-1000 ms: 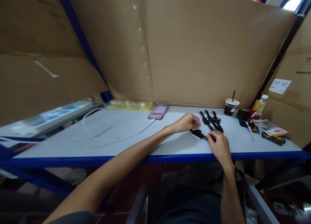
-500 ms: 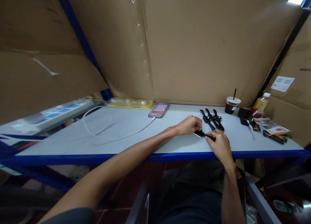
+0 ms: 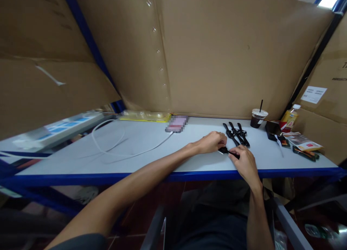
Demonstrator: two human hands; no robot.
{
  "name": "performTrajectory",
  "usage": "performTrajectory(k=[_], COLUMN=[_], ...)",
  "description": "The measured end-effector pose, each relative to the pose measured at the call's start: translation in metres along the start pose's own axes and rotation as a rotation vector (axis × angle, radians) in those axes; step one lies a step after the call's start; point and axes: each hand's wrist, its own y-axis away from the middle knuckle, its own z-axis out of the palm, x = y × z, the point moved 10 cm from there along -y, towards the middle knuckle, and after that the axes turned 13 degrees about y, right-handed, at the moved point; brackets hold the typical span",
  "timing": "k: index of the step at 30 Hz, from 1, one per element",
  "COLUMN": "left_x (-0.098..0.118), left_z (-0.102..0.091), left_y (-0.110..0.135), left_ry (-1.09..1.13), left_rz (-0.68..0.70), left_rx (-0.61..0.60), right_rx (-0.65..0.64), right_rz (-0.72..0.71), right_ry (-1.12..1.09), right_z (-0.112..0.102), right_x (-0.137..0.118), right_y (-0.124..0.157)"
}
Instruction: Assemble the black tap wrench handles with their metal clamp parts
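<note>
A black two-handled tool that looks like a spokeshave [image 3: 223,150] is held low over the table, near its front edge. My right hand [image 3: 244,161] is closed, pinching its right handle between thumb and fingers. At the other end, my left hand [image 3: 213,141] has its fingers curled down onto the tool; they hide that part. A pale strip shows along the tool's near edge. Several more black spokeshaves [image 3: 236,134] lie side by side just behind my hands, with small fittings at their middles.
A phone [image 3: 177,123] on a white cable [image 3: 143,153] lies left of centre, beside yellow-edged clear packaging [image 3: 145,116]. To the right stand a drink cup with a straw [image 3: 258,118], a black tray [image 3: 272,130], a bottle [image 3: 290,119] and packets [image 3: 305,141]. Cardboard [image 3: 217,55] walls the back.
My left hand has shifted slightly right and down over the tool, covering more of its left end. My right hand keeps its hold almost in place.
</note>
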Motion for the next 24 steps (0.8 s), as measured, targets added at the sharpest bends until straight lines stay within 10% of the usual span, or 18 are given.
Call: performTrajectory(k=[24], left_x=[-0.009], left_z=[0.001], left_y=[0.002], left_ry=[-0.030], left_rz=[-0.037], left_rx=[0.008], right_rx=[-0.002], right_rz=[-0.025], right_ry=[-0.005], right_z=[-0.001], right_x=[-0.002], right_y=[0.000])
